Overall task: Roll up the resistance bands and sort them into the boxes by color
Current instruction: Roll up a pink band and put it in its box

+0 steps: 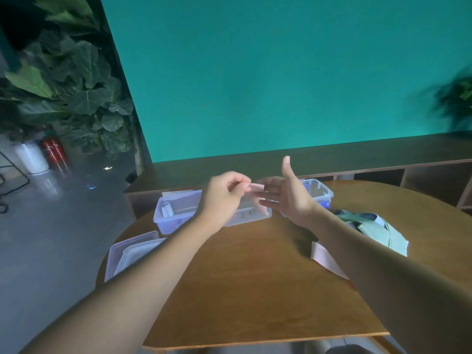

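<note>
Item: small rolled pink resistance band (256, 187), pinched by left hand (224, 194) above middle clear plastic box (251, 215); right hand (286, 195) spread flat. Risk: roll likely unwinds if dropped loosely.

I see a pale pink band (255, 187) and a brown wooden desk (255, 277). The wall (281, 72) is teal. The heaped bands (375, 231) look mint green.

Left hand (224, 192) is hiding the middle box (251, 215); contents unreadable. Right hand (286, 198) is covering most of the right box (322, 192). Right forearm is crossing the pink band (322, 256). Plant (457, 98) is blurring, cut by the right edge. Bench (255, 290) is running off the bottom.
</note>
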{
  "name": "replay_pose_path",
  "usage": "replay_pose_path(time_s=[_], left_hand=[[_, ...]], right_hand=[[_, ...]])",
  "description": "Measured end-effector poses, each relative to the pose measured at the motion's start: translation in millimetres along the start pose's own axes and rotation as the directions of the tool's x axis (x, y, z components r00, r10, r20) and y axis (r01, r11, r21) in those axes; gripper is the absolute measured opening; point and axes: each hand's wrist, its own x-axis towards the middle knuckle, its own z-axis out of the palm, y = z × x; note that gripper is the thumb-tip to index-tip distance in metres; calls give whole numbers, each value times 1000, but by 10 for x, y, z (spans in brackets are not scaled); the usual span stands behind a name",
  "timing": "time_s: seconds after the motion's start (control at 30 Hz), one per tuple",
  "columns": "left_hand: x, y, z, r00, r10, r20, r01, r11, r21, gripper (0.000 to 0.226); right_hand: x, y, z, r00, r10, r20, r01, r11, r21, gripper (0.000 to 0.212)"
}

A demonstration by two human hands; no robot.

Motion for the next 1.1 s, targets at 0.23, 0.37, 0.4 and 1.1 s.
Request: replay_pose_path(time_s=[0.23,0.37,0.4,1.1], left_hand=[[-785,-789,396,988,-128,87,129,992,-4,11],[-1282,-1116,520,953,-223,207,220,975,35,16],[-1353,-1151,526,948,-235,213,236,971,20,18],[-720,-1947,961,992,-122,-22,124,956,266,27]], right_hand=[[-99,980,-90,980,184,-70,-184,983,17,106],[-322,1503,-189,959,266,-101,-270,962,-29,100],[-372,1580,-215,956,271,-108,-278,960,-47,96],[186,1916,-538,983,-173,-61,-6,301,-954,80]])
